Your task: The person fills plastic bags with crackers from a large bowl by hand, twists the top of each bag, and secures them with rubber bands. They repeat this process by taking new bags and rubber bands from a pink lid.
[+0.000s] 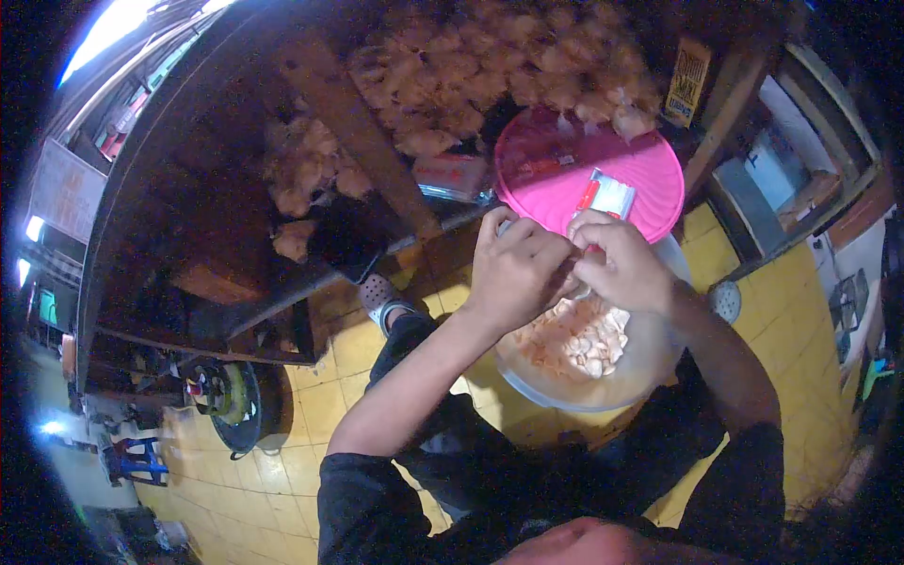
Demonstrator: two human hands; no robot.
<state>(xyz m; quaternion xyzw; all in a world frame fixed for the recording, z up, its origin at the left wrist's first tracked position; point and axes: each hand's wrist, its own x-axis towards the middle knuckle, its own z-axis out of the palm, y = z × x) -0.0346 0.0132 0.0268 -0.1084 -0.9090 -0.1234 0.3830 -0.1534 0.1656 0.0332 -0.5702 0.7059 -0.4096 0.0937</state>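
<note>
Both grips are clenched. The left hand (513,273) and the right hand (621,268) meet fingertips to fingertips, and they pinch something small between them. What it is, I cannot tell, because the fingers cover it. The hands hang just above a clear bowl (650,367) that sits on the person's lap, and the pale pieces (579,344) lie inside it.

I judge the work to be at an early or middle stage: the pieces cover only the bottom of the bowl, and a big heap (490,66) of similar pale lumps waits on the dark bench (358,122).

Both forearms come up from the lower edge of the view and bend inward, with the wrists close together. The backs of the hands are turned to the camera.

Just behind the hands lies a pink lid (556,160) with a small packet (607,196) on it. Under everything is the yellow tiled floor (330,395).
</note>
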